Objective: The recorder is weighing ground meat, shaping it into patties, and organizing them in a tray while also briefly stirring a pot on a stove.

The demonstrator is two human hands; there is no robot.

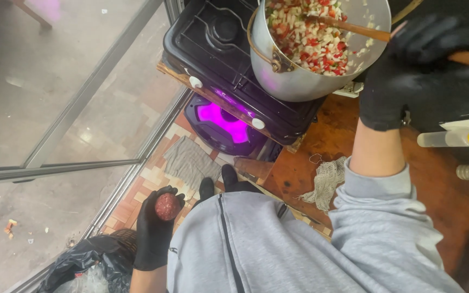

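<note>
The left hand (156, 228), in a black glove, is cupped with its fingers curled around a round reddish ball of meat (167, 206), held low beside the grey sweatshirt and above a black rubbish bag (85, 266) on the floor. The right hand (413, 65), also gloved, closes around the handle of a wooden spoon (348, 27) whose end lies in chopped vegetables inside a metal pot (299, 76). The pot sits on a black stove (213, 43) at the edge of the wooden table (435, 173).

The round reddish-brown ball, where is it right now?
In the head view, lower left: the round reddish-brown ball sits in the black-gloved left hand, above the black rubbish bag.
</note>
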